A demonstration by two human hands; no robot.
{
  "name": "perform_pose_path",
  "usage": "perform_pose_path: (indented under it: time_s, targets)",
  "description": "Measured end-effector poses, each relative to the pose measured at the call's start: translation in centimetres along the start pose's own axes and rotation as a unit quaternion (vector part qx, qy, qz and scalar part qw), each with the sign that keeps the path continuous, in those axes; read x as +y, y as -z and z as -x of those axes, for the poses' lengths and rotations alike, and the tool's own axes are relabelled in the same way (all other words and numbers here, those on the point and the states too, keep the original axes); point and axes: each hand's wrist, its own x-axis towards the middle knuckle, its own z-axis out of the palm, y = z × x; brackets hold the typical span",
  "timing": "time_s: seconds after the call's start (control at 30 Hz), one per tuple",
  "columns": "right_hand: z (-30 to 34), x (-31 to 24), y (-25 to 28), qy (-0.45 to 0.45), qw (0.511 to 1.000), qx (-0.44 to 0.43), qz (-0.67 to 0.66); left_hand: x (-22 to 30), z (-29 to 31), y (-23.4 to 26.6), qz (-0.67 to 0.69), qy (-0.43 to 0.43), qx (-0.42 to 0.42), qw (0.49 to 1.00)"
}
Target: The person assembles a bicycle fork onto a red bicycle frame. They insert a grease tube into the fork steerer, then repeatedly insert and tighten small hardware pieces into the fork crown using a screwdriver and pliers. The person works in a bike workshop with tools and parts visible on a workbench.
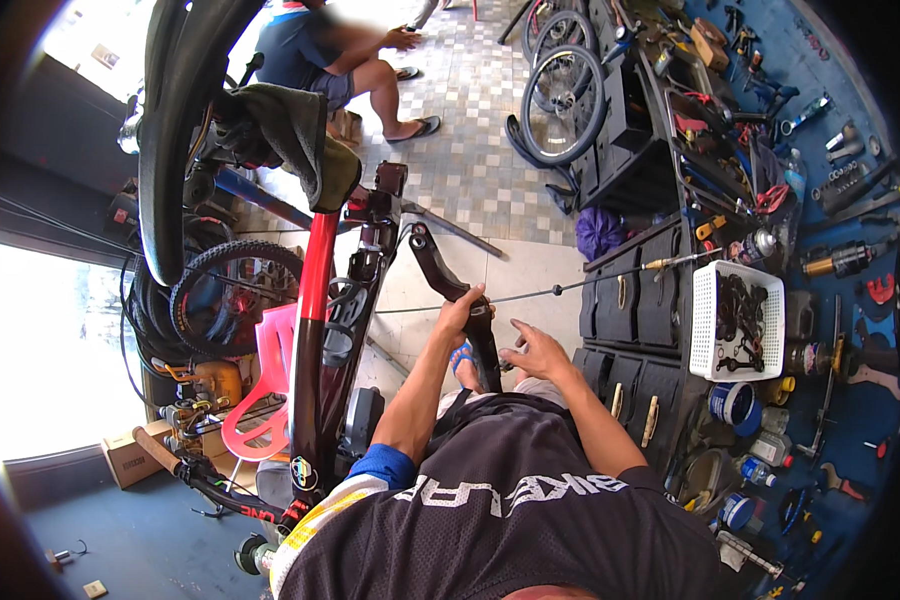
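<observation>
A black, curved bicycle frame part (483,350), with a bolt eye at its far end, stands in front of my lap. My left hand (460,308) is closed round its middle. Just to its right, my right hand (540,355) is open, fingers apart and slightly bent, with nothing in it that I can see. On the left a red and black bicycle frame (317,260) is held up, with a black bottle cage (343,322) on it. A dark cloth (295,145) hangs over its upper end.
A thin dark cord (600,284) crosses from the frame to the bench. Right of me, the bench carries a white basket (702,320) of black parts; tools hang on the blue wall (870,440). A pink chair (270,372) is left. Farther off sit a person (315,60) and wheels (562,105).
</observation>
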Motion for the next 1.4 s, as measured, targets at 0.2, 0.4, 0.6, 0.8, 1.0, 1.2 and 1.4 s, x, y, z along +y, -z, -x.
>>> perform_pose_path:
  time_s: [0.2,0.4,0.6,0.8,1.0,1.2,1.4]
  targets:
    - [-3.2,2.6,-6.2,0.004,0.995,0.030,-0.091,-2.5,-3.1,-1.1,-0.017,-0.025,0.034,0.999]
    - [-6.2,3.3,-11.5,-0.076,0.984,0.140,-0.080,-5.8,-5.5,-3.5,-0.155,-0.056,0.201,0.966]
    - [-7.8,6.2,-10.5,-0.131,0.988,0.012,-0.078,-5.7,-6.2,0.4,-0.500,-0.047,0.152,0.851]
    - [-12.9,12.3,-12.0,-0.103,0.954,-0.122,-0.253,-3.0,-5.3,4.3,-0.578,-0.271,0.434,0.636]
    - [-14.6,12.6,-13.0,-0.130,0.847,-0.254,-0.449,-4.0,-6.7,3.3,-0.416,-0.059,0.299,0.856]
    - [-17.2,14.2,-8.2,0.002,0.927,-0.349,-0.138,-4.7,-7.5,4.8,-0.429,-0.080,0.259,0.862]
    - [-19.3,8.3,2.7,0.183,0.975,0.024,0.123,-3.5,-7.0,8.6,-0.206,0.019,0.051,0.977]
